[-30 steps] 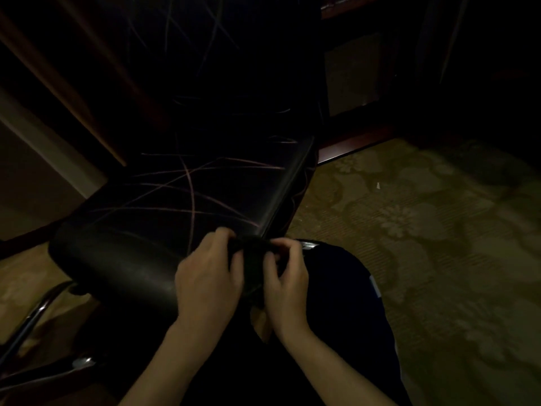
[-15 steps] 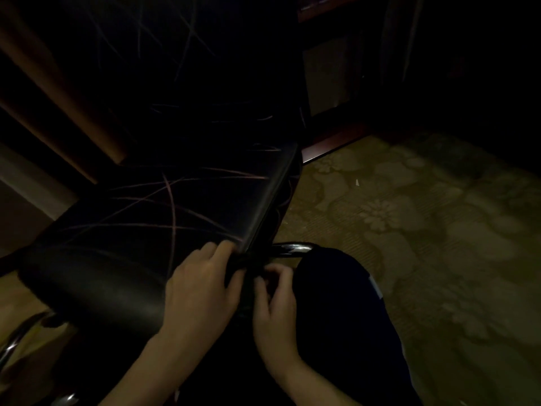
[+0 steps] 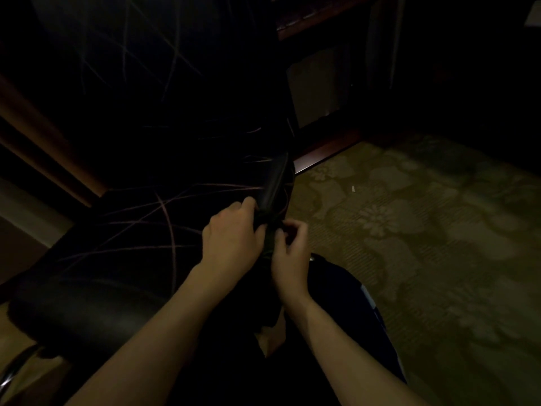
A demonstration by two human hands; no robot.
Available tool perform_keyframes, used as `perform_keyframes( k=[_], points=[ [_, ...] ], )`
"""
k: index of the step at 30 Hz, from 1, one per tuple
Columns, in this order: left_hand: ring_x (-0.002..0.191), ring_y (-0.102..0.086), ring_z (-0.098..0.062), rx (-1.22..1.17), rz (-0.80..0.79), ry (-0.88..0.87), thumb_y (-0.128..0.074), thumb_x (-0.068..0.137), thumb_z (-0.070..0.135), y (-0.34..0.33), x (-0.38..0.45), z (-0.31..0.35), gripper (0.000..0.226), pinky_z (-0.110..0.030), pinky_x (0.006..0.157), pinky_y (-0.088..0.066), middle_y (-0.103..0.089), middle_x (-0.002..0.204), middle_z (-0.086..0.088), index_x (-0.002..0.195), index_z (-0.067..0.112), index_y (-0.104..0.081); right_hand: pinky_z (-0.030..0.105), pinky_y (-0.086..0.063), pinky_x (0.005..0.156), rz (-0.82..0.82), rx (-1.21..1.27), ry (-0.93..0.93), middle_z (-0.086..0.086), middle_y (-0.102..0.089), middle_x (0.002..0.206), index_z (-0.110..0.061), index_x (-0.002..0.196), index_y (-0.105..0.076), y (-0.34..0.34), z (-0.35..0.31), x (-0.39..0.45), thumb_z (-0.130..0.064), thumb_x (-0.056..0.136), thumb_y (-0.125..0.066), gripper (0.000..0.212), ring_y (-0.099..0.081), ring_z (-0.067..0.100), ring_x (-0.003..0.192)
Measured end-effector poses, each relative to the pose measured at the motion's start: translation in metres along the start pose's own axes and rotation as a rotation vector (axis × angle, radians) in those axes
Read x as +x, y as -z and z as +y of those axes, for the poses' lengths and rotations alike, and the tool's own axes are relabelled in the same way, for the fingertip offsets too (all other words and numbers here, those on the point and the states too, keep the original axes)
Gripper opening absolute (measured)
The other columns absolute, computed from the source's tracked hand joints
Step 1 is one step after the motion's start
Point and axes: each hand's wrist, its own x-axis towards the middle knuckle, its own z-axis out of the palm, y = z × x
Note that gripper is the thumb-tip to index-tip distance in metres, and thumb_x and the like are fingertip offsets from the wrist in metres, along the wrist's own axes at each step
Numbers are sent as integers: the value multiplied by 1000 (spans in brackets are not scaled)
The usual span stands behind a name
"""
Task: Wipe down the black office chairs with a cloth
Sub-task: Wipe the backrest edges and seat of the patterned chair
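1. Cloth (image 3: 268, 227), dark and bunched, sits in my two-handed grip: my left hand (image 3: 231, 238) curls its fingers over it while my right hand (image 3: 289, 253) pinches the near side of it with curled fingertips.
2. Chair (image 3: 131, 230) lies directly left of and beyond my grip; the cloth is at the seat's right front corner, though the light is too dim to tell if it touches.
3. Progress, as I judge it: I am wiping or readying the cloth at that corner. I cannot tell whether the seat top, front roll and backrest are wiped, and no other chair is in view.
4. Edges: the seat's right side edge runs away just beyond my grip; a chrome frame (image 3: 11, 373) shows far left and below.
5. Room: open carpet (image 3: 409, 230) spreads right of my grip; a dark wooden cabinet (image 3: 322, 83) stands beyond.
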Motion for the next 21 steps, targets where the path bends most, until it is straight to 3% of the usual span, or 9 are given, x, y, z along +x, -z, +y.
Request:
perform_keyframes(
  k=[6,10,14,18,21],
  points=[
    [84,-60,-20,39,-62,-34,-60,90,38,6,-17,-2,22,-30,61,-38,-57,94,4,99,22,-49,13,-46,71,-112,-19,23,-4,-60,98,-34,97,-46,13,11,-23,-11,98,-50,23,-58,0,87],
    [82,-59,-20,34,-40,-14,-58,91,38,-2,8,4,23,-30,62,-41,-57,93,1,101,20,-49,8,-43,70,-107,4,56,-5,-56,94,-17,104,-49,12,8,13,-6,98,-49,13,-53,-8,80],
    [92,-61,-25,41,-9,-9,-58,91,36,-13,41,9,25,-33,65,-44,-59,103,-4,108,18,-51,13,-44,73,-82,12,84,-3,-56,97,-13,106,-49,6,11,48,-6,97,-49,11,-55,1,85],
    [93,-59,-28,71,8,-35,-56,92,33,-27,75,17,23,-32,63,-38,-58,104,-6,105,16,-50,28,-49,77,-18,-13,75,3,-58,100,-15,106,-49,-2,20,88,-8,97,-49,11,-58,12,90],
    [100,-57,-28,101,21,-53,-54,93,33,-39,104,20,25,-34,67,-41,-57,111,-9,110,15,-48,27,-50,72,-18,-2,44,5,-58,101,-16,105,-49,-6,19,126,-9,97,-50,11,-57,14,87]
  ],
)
